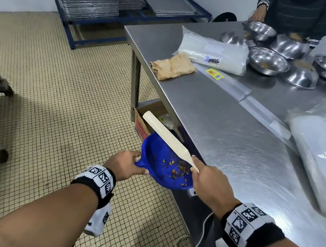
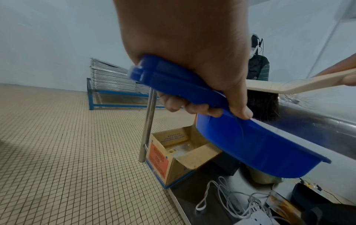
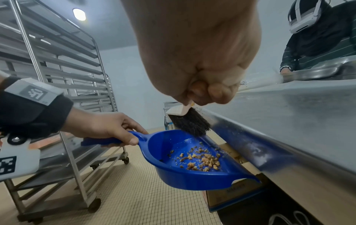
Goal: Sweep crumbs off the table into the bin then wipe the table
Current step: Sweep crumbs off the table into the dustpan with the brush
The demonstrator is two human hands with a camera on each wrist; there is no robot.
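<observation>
Crumbs (image 3: 200,159) sit in a little pile inside the blue dustpan (image 1: 163,167), so most of the sweeping looks done. The left hand (image 1: 126,166) is wrapped round the dustpan handle and holds its lip against the edge of the table (image 1: 241,141), just below the top. The right hand (image 1: 210,181) grips the brush (image 1: 168,139) tight, and its dark bristles hang over the pan (right at the table edge). The tabletop near the hands looks swept. Still to do, I think: tip the crumbs into a bin. A cardboard box (image 2: 173,153) on the floor under the table may be it. Then comes wiping; a folded cloth (image 1: 172,66) waits further along the table, not touched.
</observation>
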